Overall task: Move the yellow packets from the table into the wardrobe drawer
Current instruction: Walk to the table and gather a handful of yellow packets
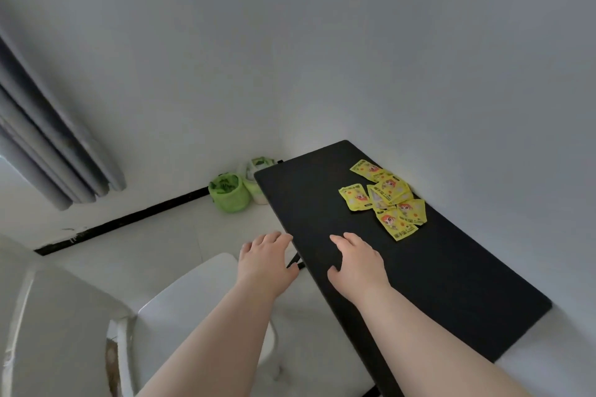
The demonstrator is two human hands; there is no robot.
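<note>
Yellow packets [383,198], where do they sit from the head camera's view? I was standing right there and only caught a glance. (poster 1)

Right of centre in the frame, in a loose overlapping heap on the black table [419,284], at the far end close to the wall. Each has a little cartoon figure with orange hair printed on it. Nobody's touching them. (poster 2)

And the hands? (poster 1)

Both are out in front, lower middle of the frame, well short of the heap. The left hand [264,263] is at the table's left edge, fingers loose and a bit spread, nothing in it. The right hand [356,263] is over the tabletop, palm down, fingers relaxed too, also holding nothing. Can't tell if it actually rests on the surface or just floats above it. (poster 2)

Anything else around? (poster 1)

A white chair [200,293] below the left arm, two green bags [229,192] on the floor by the table's far corner, grey curtains [48,145] at upper left, and a black skirting strip [129,219] along the wall. (poster 2)
</note>
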